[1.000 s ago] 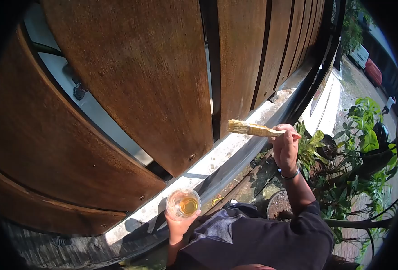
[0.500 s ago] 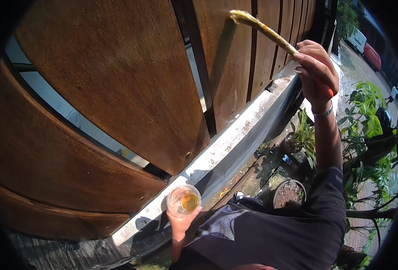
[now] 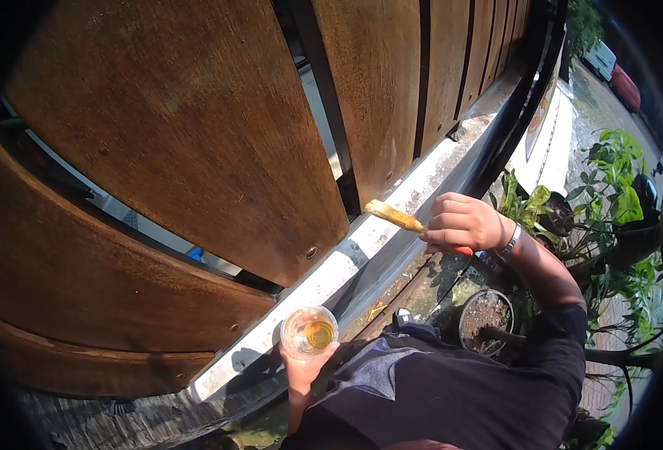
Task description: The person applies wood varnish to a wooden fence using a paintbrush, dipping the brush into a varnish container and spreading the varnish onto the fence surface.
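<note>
My right hand (image 3: 465,220) is closed around a paintbrush (image 3: 393,216). Its bristle end is stained yellow-brown and points left, and a red handle end shows beneath my fingers. In this view the brush tip overlaps the white ledge at the foot of the wooden slats (image 3: 219,142). Lower down, my left hand (image 3: 302,370) grips a clear plastic cup (image 3: 290,330) from below. The cup stands upright in front of the ledge, with a little amber liquid at its bottom.
A pale, weathered ledge (image 3: 331,274) runs diagonally under the slats, which have dark gaps between them. To the right are a round pot of soil (image 3: 478,330) and leafy plants (image 3: 625,199). Parked vehicles (image 3: 624,88) show at the upper right.
My right hand has come down and toward me with the paintbrush, from high before the slats to ledge level. My left hand holds the cup in nearly the same place.
</note>
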A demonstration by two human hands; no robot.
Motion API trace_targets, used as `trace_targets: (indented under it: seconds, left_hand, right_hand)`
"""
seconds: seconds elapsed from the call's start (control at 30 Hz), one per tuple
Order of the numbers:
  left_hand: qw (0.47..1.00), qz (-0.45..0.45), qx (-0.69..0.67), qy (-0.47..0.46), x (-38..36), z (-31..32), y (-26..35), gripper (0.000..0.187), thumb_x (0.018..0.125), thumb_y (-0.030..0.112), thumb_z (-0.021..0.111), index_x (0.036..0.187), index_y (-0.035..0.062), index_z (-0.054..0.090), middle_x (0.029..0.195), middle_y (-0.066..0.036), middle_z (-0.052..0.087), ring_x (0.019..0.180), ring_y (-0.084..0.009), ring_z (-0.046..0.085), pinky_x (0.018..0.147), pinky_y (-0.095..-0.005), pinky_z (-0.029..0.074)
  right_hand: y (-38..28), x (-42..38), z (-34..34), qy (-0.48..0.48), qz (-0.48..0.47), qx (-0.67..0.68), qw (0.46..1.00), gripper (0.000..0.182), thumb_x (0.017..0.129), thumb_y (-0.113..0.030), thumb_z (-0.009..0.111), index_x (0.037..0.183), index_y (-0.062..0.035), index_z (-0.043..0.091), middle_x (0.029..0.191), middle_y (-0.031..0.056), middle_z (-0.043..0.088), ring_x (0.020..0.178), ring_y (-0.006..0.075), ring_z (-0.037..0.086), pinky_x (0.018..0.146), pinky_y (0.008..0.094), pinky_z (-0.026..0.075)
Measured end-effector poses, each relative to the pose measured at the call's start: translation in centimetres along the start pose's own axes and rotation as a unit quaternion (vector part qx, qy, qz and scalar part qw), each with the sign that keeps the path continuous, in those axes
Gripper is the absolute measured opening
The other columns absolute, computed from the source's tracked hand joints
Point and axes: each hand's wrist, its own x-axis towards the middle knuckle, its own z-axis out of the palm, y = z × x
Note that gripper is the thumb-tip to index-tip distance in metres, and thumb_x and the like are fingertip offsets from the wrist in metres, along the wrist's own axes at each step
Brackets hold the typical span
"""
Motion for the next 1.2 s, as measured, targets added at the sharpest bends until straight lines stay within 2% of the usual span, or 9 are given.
trace_targets:
  seconds: [0.27, 0.37, 0.4, 0.43, 0.73, 0.9, 1.07, 1.17, 1.2]
  left_hand:
    - [0.999, -0.011, 0.039, -0.004, 0.1, 1.5, -0.2, 0.078, 0.059, 0.010, 0.097, 0.126, -0.0010, 0.060, 0.117, -0.012, 0.069, 0.109, -0.0233, 0.066, 0.100, -0.0378, 0.052]
    - [0.998, 0.006, 0.052, -0.017, 0.4, 2.3, 0.9, 0.077, 0.059, 0.010, 0.097, 0.126, -0.0007, 0.061, 0.117, -0.012, 0.069, 0.109, -0.0228, 0.066, 0.100, -0.0373, 0.052]
    - [0.998, 0.005, 0.053, -0.016, 0.4, 2.4, 0.9, 0.077, 0.059, 0.010, 0.097, 0.126, -0.0007, 0.061, 0.117, -0.012, 0.069, 0.109, -0.0228, 0.066, 0.100, -0.0373, 0.052]
    - [0.998, -0.001, 0.062, -0.027, 0.3, 2.5, 0.9, 0.078, 0.061, 0.009, 0.096, 0.129, -0.0010, 0.059, 0.120, -0.012, 0.068, 0.111, -0.0226, 0.066, 0.101, -0.0372, 0.052]
    - [0.999, -0.011, 0.040, 0.017, -0.9, 4.3, -0.5, 0.079, 0.060, 0.011, 0.098, 0.128, -0.0004, 0.058, 0.118, -0.012, 0.068, 0.109, -0.0234, 0.066, 0.098, -0.0379, 0.053]
    - [0.997, 0.016, 0.066, 0.048, -1.0, 6.3, -1.6, 0.082, 0.059, 0.013, 0.100, 0.128, -0.0015, 0.057, 0.119, -0.014, 0.067, 0.109, -0.0251, 0.066, 0.098, -0.0387, 0.053]
    - [0.995, 0.042, 0.068, 0.059, -0.2, 8.8, -1.5, 0.084, 0.060, 0.012, 0.100, 0.130, -0.0022, 0.057, 0.121, -0.014, 0.067, 0.111, -0.0250, 0.066, 0.099, -0.0391, 0.053]
    - [0.997, 0.031, 0.051, 0.050, 0.0, 10.0, -1.8, 0.083, 0.059, 0.010, 0.099, 0.130, -0.0024, 0.057, 0.122, -0.014, 0.067, 0.111, -0.0242, 0.066, 0.099, -0.0386, 0.053]
    - [0.997, 0.029, 0.053, 0.052, 0.1, 10.3, -1.7, 0.083, 0.059, 0.010, 0.099, 0.130, -0.0024, 0.057, 0.122, -0.014, 0.067, 0.111, -0.0242, 0.066, 0.099, -0.0386, 0.053]
  right_hand:
    - [5.2, 4.5, -11.4, 0.100, -0.035, -0.231, 0.967, 0.048, 0.077, -0.016, 0.085, 0.122, -0.0095, 0.069, 0.093, 0.0056, 0.066, 0.088, 0.0274, 0.066, 0.088, 0.0420, 0.056]
    - [4.3, 5.4, -14.7, 0.153, -0.024, -0.303, 0.940, 0.047, 0.075, -0.003, 0.083, 0.120, 0.0021, 0.069, 0.099, 0.0143, 0.069, 0.092, 0.0323, 0.068, 0.090, 0.0486, 0.057]
    - [4.3, 5.4, -14.5, 0.174, -0.036, -0.288, 0.941, 0.046, 0.074, -0.001, 0.081, 0.119, 0.0037, 0.069, 0.099, 0.0165, 0.068, 0.093, 0.0339, 0.067, 0.090, 0.0493, 0.056]
    - [5.0, 5.7, -13.9, 0.195, -0.063, -0.290, 0.935, 0.046, 0.074, -0.015, 0.087, 0.117, -0.0039, 0.072, 0.092, 0.0079, 0.068, 0.087, 0.0258, 0.067, 0.085, 0.0409, 0.057]
    - [2.6, -1.0, 0.0, 0.001, -0.070, 0.034, 0.997, 0.029, 0.083, -0.016, 0.079, 0.109, -0.0054, 0.070, 0.086, 0.0036, 0.058, 0.084, 0.0234, 0.062, 0.087, 0.0387, 0.056]
    - [6.2, -0.4, -4.1, 0.007, -0.030, -0.009, 1.000, 0.032, 0.083, -0.017, 0.083, 0.110, -0.0060, 0.069, 0.083, 0.0039, 0.057, 0.083, 0.0255, 0.061, 0.079, 0.0383, 0.054]
    - [8.7, 2.5, -13.4, 0.143, -0.066, -0.182, 0.971, 0.043, 0.075, -0.010, 0.087, 0.114, -0.0038, 0.070, 0.089, 0.0077, 0.068, 0.086, 0.0271, 0.067, 0.082, 0.0404, 0.056]
    - [9.4, 1.6, -15.6, 0.190, -0.067, -0.252, 0.946, 0.033, 0.086, -0.013, 0.077, 0.115, 0.0015, 0.070, 0.097, 0.0143, 0.068, 0.092, 0.0311, 0.067, 0.093, 0.0511, 0.054]
    - [8.5, 1.7, -14.9, 0.185, -0.046, -0.239, 0.952, 0.038, 0.080, -0.011, 0.082, 0.114, -0.0001, 0.071, 0.093, 0.0120, 0.068, 0.089, 0.0292, 0.067, 0.088, 0.0456, 0.055]
